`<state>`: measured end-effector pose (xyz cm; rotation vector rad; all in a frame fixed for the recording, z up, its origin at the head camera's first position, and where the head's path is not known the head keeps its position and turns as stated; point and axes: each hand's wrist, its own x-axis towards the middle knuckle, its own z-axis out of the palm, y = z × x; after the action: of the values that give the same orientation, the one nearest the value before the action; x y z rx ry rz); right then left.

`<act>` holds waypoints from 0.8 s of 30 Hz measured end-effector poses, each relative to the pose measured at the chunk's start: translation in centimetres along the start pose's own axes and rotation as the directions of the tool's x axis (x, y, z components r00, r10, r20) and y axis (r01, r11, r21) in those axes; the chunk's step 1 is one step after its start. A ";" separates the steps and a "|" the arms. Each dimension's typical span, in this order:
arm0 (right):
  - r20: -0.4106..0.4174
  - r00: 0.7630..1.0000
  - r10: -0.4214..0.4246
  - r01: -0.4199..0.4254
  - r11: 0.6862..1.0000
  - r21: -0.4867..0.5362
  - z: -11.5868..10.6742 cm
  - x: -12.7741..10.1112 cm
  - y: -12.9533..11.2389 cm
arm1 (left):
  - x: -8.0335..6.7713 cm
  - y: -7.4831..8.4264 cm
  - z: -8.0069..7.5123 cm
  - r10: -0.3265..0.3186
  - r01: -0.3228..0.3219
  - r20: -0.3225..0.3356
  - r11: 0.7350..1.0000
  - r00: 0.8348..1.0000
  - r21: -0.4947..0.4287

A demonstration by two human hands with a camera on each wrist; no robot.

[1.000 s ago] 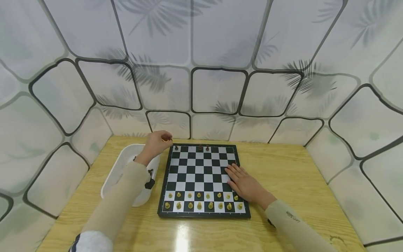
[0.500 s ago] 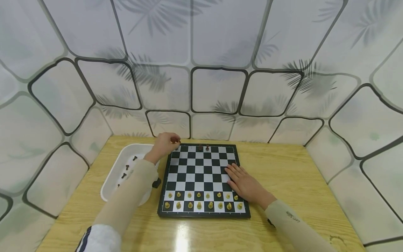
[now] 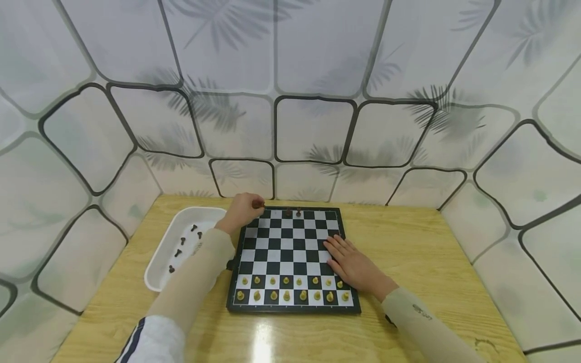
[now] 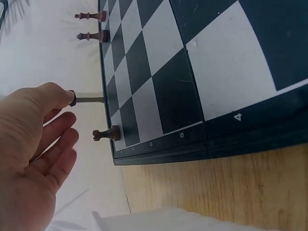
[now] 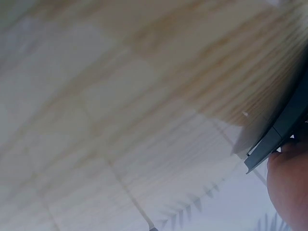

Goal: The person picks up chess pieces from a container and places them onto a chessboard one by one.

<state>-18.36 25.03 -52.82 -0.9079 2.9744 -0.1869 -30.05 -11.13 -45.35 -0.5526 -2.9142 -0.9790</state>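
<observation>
Dark chess piece: pinched by left hand over chessboard far-left corner, poised above its back-rank square.
Right hand: flat, fingers straight, steadying board's right edge.

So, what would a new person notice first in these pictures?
Probably the chessboard in the middle of the wooden table, with yellow pieces filling its two near rows. The left hand pinches a dark piece over the far left corner, while the right hand lies flat on the board's right side.

Wooden table (chessboard, white tray)
</observation>
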 end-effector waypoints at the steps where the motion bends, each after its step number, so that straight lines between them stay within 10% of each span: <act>1: -0.001 1.000 -0.001 0.001 1.000 0.003 0.0 0.0 0.0 | 0.1 0.0 0.1 -0.004 0.004 0.002 1.000 1.000 0.006; 24: -0.001 1.000 -0.006 0.006 1.000 0.019 -0.4 -0.1 -0.2 | 0.9 -0.6 1.6 -0.054 0.051 0.014 0.990 0.998 0.128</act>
<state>-18.21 24.91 -52.42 -0.9148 2.9660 -0.2157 -30.93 -10.35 -46.82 -0.4826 -2.9940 -0.7889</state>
